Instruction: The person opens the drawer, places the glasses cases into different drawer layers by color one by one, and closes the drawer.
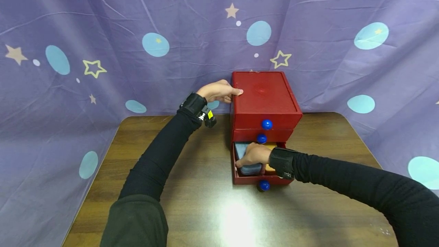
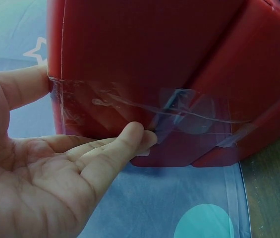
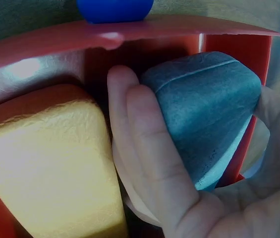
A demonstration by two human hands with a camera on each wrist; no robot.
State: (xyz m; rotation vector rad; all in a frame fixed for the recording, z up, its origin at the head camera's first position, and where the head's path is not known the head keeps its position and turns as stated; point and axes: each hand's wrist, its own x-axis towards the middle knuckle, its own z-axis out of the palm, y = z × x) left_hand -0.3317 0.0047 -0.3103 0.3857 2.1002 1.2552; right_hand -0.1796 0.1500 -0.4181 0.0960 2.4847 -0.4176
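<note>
While the left hand (image 1: pixel 219 91) braces the red cabinet (image 1: pixel 264 98) with fingers straight at nine o'clock, right hand (image 1: pixel 253 154) fingers wrap the blue block (image 3: pixel 206 114) in the open bottom drawer (image 1: pixel 252 180).

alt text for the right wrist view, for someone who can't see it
A right hand grips a blue-grey block inside an open red drawer. A yellow block lies beside it, and a blue knob shows at the top edge.
</note>
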